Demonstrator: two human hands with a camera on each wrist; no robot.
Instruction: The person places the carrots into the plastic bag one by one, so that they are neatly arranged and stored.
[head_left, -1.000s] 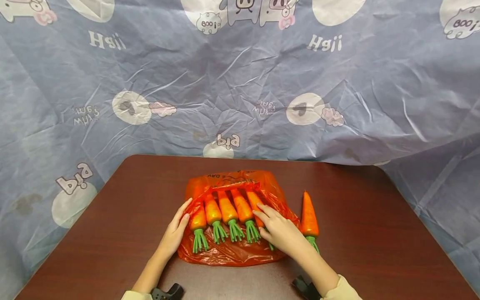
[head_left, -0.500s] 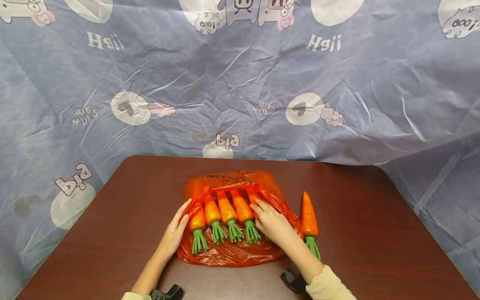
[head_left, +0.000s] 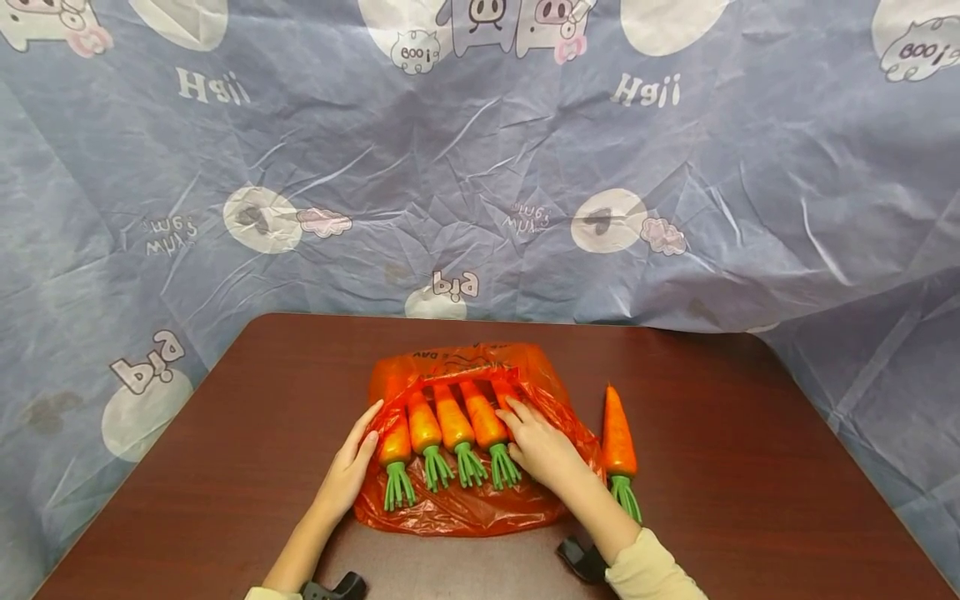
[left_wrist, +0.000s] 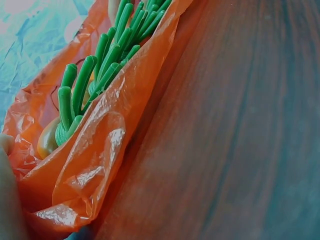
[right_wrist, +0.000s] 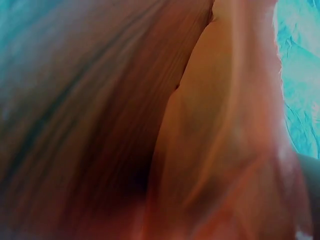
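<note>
A translucent orange-red plastic bag (head_left: 450,521) lies with its mouth toward me. Several toy carrots with green tops sit side by side in it, their tips under the film; one is this carrot (head_left: 456,421). My left hand (head_left: 347,467) holds the bag's left edge between thumb and fingers; green carrot tops (left_wrist: 107,65) show there in the left wrist view. At the row's right end my right hand (head_left: 543,446) grips the last carrot (head_left: 504,389), fingers over it, its green top hidden beneath the hand. The right wrist view shows mostly blurred bag film (right_wrist: 210,125).
One more carrot (head_left: 619,433) lies on the brown table (head_left: 720,467) to the right of the bag, green top toward me. A printed grey-blue sheet (head_left: 450,167) hangs behind the table's far edge.
My right hand has moved slightly forward and left with the rightmost carrot, which is deeper in the bag, its green top now covered. The left hand stays at the bag's edge.
</note>
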